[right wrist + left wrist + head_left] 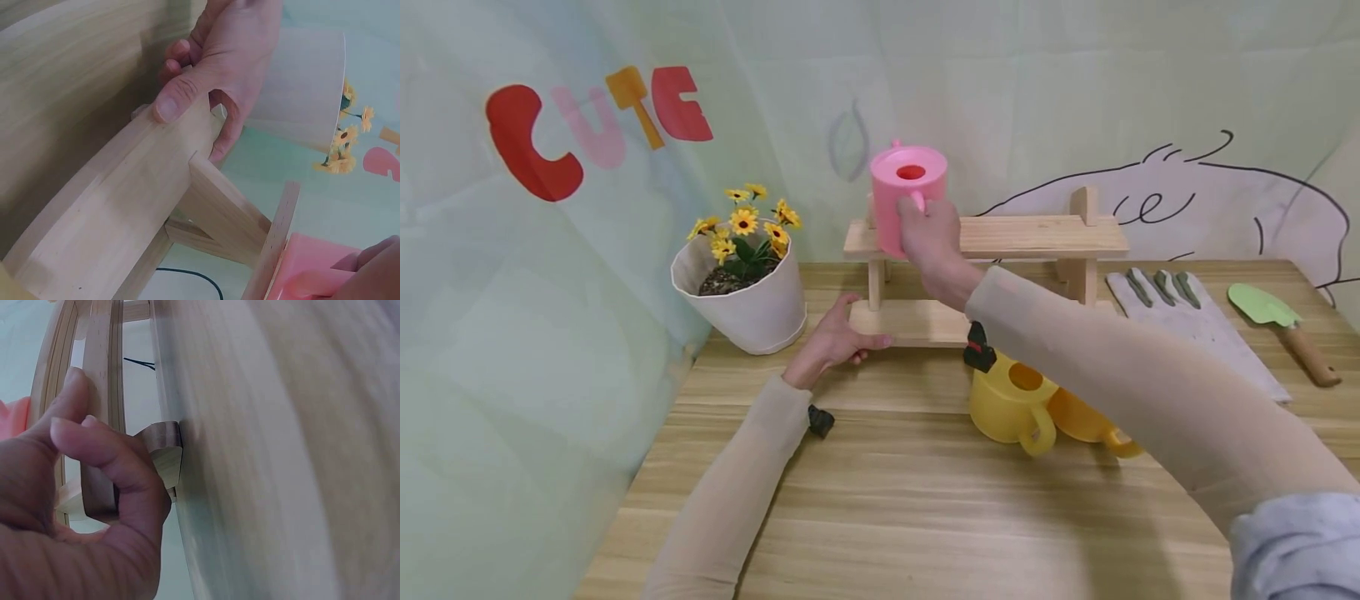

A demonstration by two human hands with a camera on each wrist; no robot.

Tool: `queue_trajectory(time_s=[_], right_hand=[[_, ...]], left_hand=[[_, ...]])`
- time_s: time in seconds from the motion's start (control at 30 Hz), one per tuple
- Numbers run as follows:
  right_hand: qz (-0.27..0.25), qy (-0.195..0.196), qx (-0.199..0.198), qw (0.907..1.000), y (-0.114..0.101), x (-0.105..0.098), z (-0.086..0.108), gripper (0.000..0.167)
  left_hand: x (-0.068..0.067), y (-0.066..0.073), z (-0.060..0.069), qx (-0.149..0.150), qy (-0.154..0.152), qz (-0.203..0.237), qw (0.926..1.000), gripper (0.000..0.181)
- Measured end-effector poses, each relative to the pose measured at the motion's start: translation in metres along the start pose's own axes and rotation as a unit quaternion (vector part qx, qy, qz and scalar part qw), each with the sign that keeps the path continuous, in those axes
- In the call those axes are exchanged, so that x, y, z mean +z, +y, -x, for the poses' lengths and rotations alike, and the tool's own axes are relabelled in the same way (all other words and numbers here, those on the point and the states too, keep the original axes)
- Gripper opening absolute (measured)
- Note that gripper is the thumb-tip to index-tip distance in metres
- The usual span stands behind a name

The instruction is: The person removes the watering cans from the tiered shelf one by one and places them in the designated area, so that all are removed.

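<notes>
A pink watering can [887,204] is at the left end of the upper board [1030,236] of a two-tier wooden plant stand. My right hand [931,242] grips its handle. In the right wrist view, the pink can [312,253] is right against the upper board; whether its full weight rests there I cannot tell. My left hand [838,335] holds the left end of the stand's lower board [925,322], with thumb and fingers around the board's end. In the left wrist view, that hand [106,487] has the board between thumb and fingers.
A white pot [752,312] of yellow flowers stands left of the stand. In front are a yellow can [1000,408] and an orange can [1075,417], partly behind my right forearm. Gloves [1195,325] and a green trowel [1262,307] lie to the right.
</notes>
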State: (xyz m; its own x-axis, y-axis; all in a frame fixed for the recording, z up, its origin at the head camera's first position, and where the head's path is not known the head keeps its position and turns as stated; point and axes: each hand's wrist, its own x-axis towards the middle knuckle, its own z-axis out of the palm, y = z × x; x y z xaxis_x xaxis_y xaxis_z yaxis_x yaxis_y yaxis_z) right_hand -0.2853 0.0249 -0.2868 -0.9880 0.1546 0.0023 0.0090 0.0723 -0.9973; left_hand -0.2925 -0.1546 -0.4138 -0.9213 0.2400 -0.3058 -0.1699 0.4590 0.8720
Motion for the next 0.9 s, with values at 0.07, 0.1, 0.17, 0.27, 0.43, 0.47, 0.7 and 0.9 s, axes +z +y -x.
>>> queue_trajectory(time_s=[0.07,0.1,0.17,0.27,0.43,0.47,0.7,0.9], right_hand=[[0.005,0.007,0.000,1.0000,0.001,0.001,0.002,0.030],[0.007,0.009,0.001,0.9999,0.001,0.001,0.003,0.030],[0.012,0.012,0.005,0.9998,0.001,0.002,0.006,0.029],[0.009,0.010,0.000,0.9999,0.000,0.002,0.012,0.028],[-0.009,0.007,0.003,0.9999,-0.006,0.001,0.024,0.034],[-0.010,0.008,0.006,0.9999,-0.008,0.001,0.027,0.036],[0.012,0.010,0.019,0.9997,-0.007,-0.002,0.045,0.039],[0.006,0.007,0.020,0.9997,0.000,-0.009,0.059,0.042]], left_hand=[[0.000,0.000,0.000,0.001,0.000,-0.001,1.0000,0.110],[0.000,0.000,0.000,0.001,0.000,0.000,1.0000,0.110],[0.000,0.000,0.000,0.003,0.001,0.002,1.0000,0.109],[0.000,-0.001,0.000,0.007,0.002,0.005,1.0000,0.107],[0.000,-0.001,0.000,0.006,0.004,0.005,1.0000,0.110],[0.000,0.000,0.000,0.006,0.005,0.004,1.0000,0.111],[-0.001,0.000,-0.001,-0.001,0.010,-0.014,0.9998,0.112],[0.000,0.000,-0.001,-0.001,0.009,-0.022,0.9997,0.113]])
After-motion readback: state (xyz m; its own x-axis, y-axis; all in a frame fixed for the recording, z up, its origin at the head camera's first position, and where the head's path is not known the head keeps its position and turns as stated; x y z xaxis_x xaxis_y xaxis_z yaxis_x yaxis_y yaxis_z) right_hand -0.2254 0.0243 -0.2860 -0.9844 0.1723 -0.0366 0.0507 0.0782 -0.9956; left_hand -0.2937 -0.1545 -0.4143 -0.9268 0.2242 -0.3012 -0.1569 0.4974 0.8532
